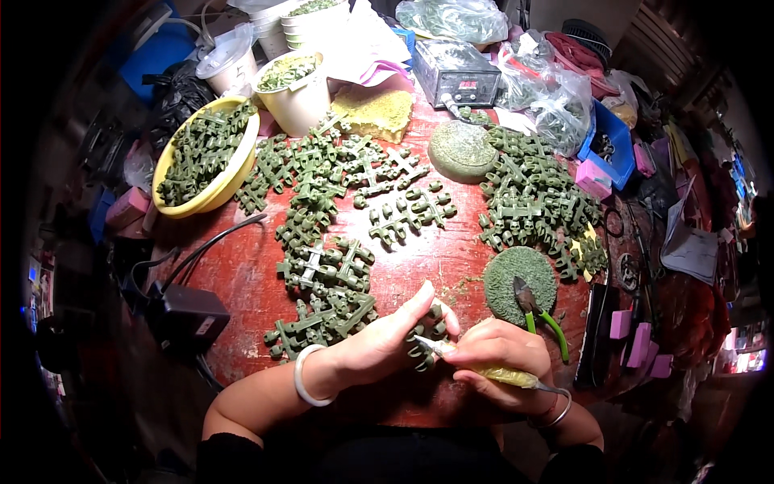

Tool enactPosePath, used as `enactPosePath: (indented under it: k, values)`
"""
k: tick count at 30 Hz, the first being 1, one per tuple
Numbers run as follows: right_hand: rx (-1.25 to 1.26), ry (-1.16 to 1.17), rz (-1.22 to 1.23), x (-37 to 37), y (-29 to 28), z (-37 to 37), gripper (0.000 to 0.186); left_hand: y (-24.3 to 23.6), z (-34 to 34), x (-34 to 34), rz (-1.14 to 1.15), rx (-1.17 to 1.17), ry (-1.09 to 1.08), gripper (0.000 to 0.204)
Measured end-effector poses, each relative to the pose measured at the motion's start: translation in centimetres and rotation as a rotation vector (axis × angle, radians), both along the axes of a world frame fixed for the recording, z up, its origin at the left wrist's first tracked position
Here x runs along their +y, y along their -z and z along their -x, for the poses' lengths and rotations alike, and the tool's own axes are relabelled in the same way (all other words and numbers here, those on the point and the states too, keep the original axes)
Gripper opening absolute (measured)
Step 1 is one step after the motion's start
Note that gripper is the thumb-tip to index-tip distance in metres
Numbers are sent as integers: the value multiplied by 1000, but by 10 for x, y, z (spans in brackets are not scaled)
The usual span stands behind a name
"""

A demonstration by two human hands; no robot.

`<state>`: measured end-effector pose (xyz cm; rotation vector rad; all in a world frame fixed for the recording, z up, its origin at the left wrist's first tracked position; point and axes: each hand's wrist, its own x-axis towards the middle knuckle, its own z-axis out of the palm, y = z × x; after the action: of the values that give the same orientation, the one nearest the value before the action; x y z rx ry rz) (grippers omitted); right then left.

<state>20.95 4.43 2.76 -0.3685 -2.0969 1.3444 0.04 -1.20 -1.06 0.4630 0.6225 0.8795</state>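
My left hand (379,343) is closed around a dark green wax-like piece (421,348) with several knobby ends, held low over the near middle of the table. In my right hand (498,348) is a corded wax pen (509,376) with a yellow-wrapped grip. Its pale tip meets or nearly meets the green piece; I cannot tell if they touch. Just beyond my right hand, green-handled cutters (528,300) rest with their jaws on a round green pad (504,278). A pile of similar branched green pieces (322,319) lies left of my left hand.
More green pieces (524,194) are heaped at right. A yellow basin (187,211) holds others at far left. Behind stand a white bucket (298,109), yellow sponge (372,111), control box (455,73) and round stone-like block (462,151). A black adapter (189,316) with cable sits left.
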Motion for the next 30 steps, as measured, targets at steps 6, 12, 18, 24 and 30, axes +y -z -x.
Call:
enactPosePath:
  k: [6, 12, 18, 24, 30]
  values:
    - [52, 145, -31, 5, -3, -4, 32, -11, -1, -1, 60, 100, 82, 63]
    - [13, -10, 28, 2, -3, -1, 31, -5, 1, -1, 21, 109, 118, 64]
    - [44, 169, -80, 5, -7, -2, 26, -12, 1, -4, 104, 165, 134, 65]
    - [-5, 3, 14, 0, -4, -3, 29, -9, 1, 1, 37, 159, 149, 66]
    - [12, 92, -70, 3, -4, -3, 28, -12, 0, -1, 58, 244, 188, 66]
